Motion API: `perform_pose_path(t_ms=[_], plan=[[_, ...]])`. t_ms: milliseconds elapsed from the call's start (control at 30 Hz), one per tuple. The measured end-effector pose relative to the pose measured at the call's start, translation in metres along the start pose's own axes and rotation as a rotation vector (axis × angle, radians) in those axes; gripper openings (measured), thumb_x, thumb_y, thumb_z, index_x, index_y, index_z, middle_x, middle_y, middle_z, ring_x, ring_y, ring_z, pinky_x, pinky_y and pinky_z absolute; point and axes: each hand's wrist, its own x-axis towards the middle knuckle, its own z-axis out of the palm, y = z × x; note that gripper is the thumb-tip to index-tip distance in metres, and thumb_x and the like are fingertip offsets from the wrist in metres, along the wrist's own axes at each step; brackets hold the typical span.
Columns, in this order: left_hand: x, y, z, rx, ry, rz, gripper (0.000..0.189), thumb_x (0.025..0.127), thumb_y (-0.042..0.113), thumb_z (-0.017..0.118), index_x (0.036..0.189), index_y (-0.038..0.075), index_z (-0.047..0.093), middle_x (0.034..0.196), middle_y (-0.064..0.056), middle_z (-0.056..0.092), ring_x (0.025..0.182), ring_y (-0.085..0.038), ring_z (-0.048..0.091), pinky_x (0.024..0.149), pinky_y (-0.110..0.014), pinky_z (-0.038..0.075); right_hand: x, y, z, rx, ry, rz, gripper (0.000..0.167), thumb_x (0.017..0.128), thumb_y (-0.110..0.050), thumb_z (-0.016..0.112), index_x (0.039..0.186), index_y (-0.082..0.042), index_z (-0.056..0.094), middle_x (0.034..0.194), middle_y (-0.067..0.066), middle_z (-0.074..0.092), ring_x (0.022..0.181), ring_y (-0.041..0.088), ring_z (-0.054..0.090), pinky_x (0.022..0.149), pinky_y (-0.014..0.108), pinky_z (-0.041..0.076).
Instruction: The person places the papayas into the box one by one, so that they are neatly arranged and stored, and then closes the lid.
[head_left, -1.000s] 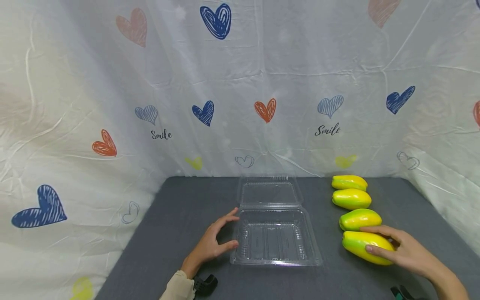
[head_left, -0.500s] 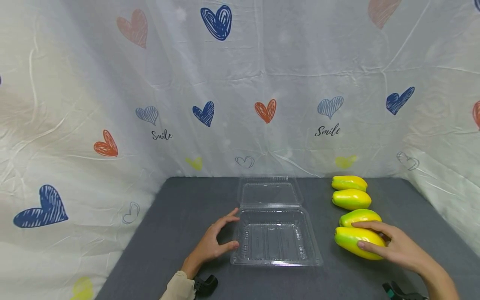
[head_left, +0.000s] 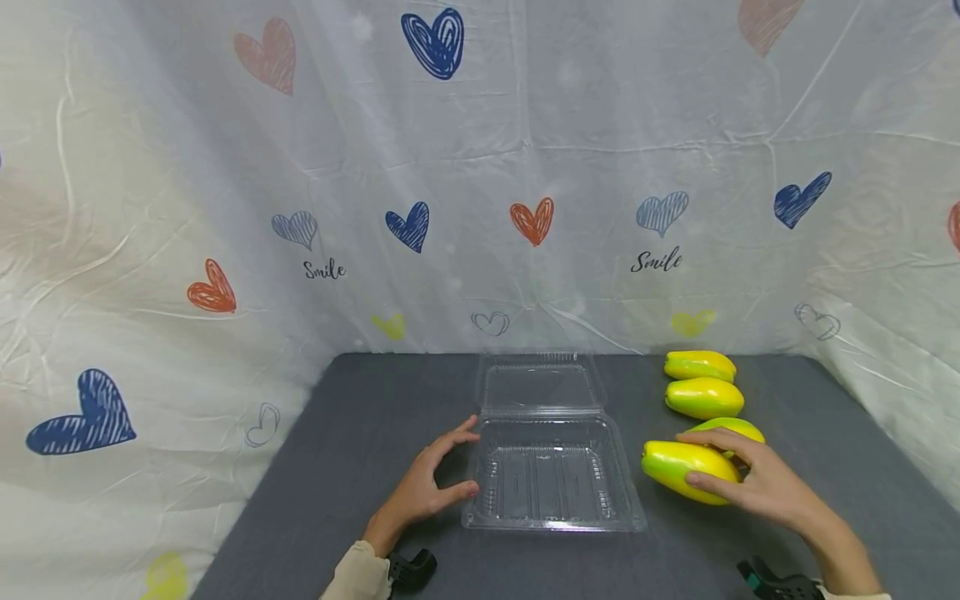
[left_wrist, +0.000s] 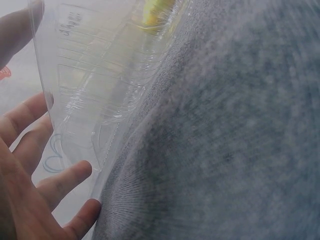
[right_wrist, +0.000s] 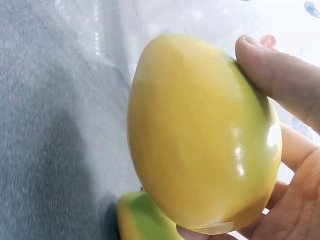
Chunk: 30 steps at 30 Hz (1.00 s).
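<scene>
My right hand (head_left: pixel 765 479) grips a yellow-green papaya (head_left: pixel 678 471) between thumb and fingers, to the right of a clear plastic clamshell box (head_left: pixel 553 526). In the right wrist view this papaya (right_wrist: pixel 200 130) fills the middle, above the cloth, with the thumb on one side. The box lies with its lid folded back, and nothing is inside it. My left hand (head_left: pixel 423 483) stays at the box's left rim with its fingers spread. The left wrist view has those fingers (left_wrist: pixel 67 182) extended along the clear plastic wall (left_wrist: pixel 95 75).
Behind the held papaya lies another papaya (head_left: pixel 738 427), partly hidden by my right hand. Two more, a papaya (head_left: pixel 705 398) and a papaya (head_left: pixel 700 366), line up toward the back. A grey cloth (head_left: pixel 375 400) covers the table, and a heart-printed curtain (head_left: pixel 465 150) hangs behind.
My right hand has carried the nearest papaya left and slightly away from me, toward the box, off its spot at the front of the row. My left hand and the box have stayed put.
</scene>
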Motion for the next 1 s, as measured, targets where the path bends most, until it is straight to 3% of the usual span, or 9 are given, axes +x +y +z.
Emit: perform_pose_path(t_ms=[433,600,800,1000], plan=[[-0.001,-0.001,0.001,-0.002,0.002,-0.009,0.064,0.088,0.018,0.079,0.145,0.013,0.052,0.167,-0.002,0.034,0.152,-0.032,0.035,0.108,-0.079,0.025,0.015,-0.015,0.006,0.013,-0.012,0.019,0.044,0.088,-0.032,0.081,0.129,-0.024,0.068,0.125,0.001,0.071,0.094,-0.004,0.057,0.074,0.024,0.048],[0.0,-0.002,0.001,-0.004,0.004,-0.001,0.064,0.088,0.018,0.079,0.145,0.013,0.052,0.167,-0.001,0.035,0.153,-0.03,0.035,0.108,-0.079,0.024,0.019,-0.019,0.007,0.005,-0.013,0.033,0.044,0.088,-0.034,0.08,0.129,-0.024,0.068,0.125,0.002,0.071,0.093,-0.003,0.057,0.073,0.025,0.049],[0.001,-0.003,0.001,-0.001,0.002,0.019,0.065,0.087,0.016,0.079,0.145,0.013,0.051,0.166,-0.008,0.035,0.153,-0.028,0.036,0.107,-0.078,0.025,0.024,-0.023,0.009,0.009,-0.005,0.023,0.044,0.088,-0.034,0.081,0.128,-0.022,0.068,0.123,0.002,0.071,0.091,-0.002,0.058,0.073,0.025,0.049],[0.0,-0.002,0.0,-0.004,0.0,0.0,0.064,0.087,0.015,0.079,0.145,0.014,0.051,0.167,-0.003,0.034,0.153,-0.029,0.035,0.106,-0.081,0.022,0.028,-0.025,0.012,0.042,-0.002,0.004,0.044,0.088,-0.03,0.081,0.129,-0.022,0.067,0.124,0.003,0.071,0.09,-0.001,0.058,0.072,0.024,0.049]])
